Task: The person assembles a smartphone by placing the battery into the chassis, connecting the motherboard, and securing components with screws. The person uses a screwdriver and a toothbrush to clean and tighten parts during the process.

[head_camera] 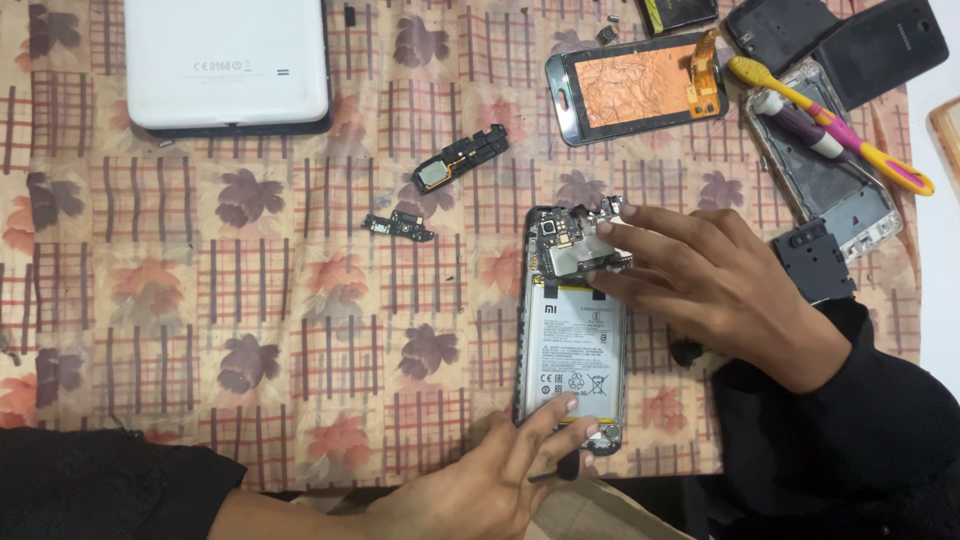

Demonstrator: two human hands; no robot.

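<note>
opened phone (572,330) lies back-up on the table (300,300). left hand (490,480) open, fingertips pinning its lower edge. right hand (700,275) pinches the circuit board (580,240) at the top. judgement: lift the board evenly, frame kept braced, no twisting.

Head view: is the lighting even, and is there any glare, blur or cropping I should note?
Head view: light is soft and even, with short shadows under the right hand; the white tablet is bright but not blown out; the opened phone looks sharp; the left hand is cropped by the bottom edge.
</note>
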